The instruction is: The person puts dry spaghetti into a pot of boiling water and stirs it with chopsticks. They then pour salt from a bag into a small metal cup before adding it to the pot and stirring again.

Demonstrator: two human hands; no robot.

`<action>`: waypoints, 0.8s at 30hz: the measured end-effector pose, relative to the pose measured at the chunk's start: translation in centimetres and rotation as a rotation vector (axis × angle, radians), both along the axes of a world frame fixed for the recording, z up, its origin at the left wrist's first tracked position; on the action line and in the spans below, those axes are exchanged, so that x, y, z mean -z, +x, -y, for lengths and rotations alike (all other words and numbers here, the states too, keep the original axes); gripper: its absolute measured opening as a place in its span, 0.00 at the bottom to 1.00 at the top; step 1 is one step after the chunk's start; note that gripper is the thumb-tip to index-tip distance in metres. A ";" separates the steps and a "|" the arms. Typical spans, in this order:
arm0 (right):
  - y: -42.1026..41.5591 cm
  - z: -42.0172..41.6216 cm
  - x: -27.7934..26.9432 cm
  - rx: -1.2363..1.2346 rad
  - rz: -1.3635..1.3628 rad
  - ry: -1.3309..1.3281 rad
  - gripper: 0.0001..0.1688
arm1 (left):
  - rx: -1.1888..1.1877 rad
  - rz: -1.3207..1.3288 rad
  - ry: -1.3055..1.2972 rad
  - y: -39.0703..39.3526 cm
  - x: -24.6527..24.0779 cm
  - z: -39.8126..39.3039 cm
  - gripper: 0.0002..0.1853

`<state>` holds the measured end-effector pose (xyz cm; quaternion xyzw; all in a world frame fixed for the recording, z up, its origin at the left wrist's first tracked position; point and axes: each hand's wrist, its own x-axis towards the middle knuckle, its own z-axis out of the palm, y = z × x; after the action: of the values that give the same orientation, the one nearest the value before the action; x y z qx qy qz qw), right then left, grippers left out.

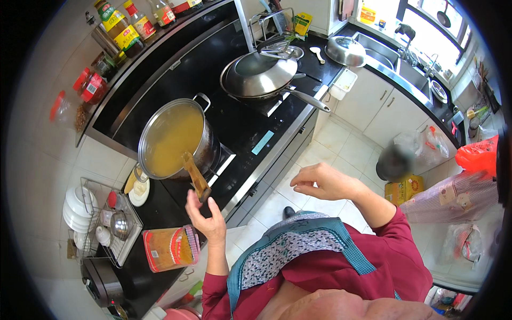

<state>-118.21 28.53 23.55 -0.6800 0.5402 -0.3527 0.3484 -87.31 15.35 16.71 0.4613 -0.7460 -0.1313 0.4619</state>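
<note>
A large stainless steel pot (pixel 208 140) on the left burner holds cloudy yellow liquid (pixel 174 136). Over its near rim leans a wooden utensil (pixel 196 174), its lower end hidden in the liquid. My left hand (pixel 206 218) is at the utensil's handle end, thumb and fingers spread around it without a visible grip; whether they touch is unclear. Over the floor, away from the stove, my right hand (pixel 326 182) hangs with loosely bent fingers and nothing visible in it. Below my left hand, a plastic packet (pixel 170 249) of yellow, noodle-like food lies on the black counter.
A wok (pixel 264 78) with a domed lid occupies the right burner, its long handle (pixel 310 100) jutting past the stove edge. Left of the pot are a white spoon rest (pixel 139 193) and a dish rack (pixel 120 244). Bottles (pixel 120 30) line the ledge behind.
</note>
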 end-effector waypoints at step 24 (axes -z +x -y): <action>-21.6 3.5 4.1 -0.124 0.105 -0.018 0.09 | 0.255 -0.053 0.262 -27.1 0.4 -3.6 0.13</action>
<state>-139.84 25.06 19.48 -0.6957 0.4749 -0.3704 0.3914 -114.36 18.96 16.33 0.4156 -0.7626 -0.2967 0.3970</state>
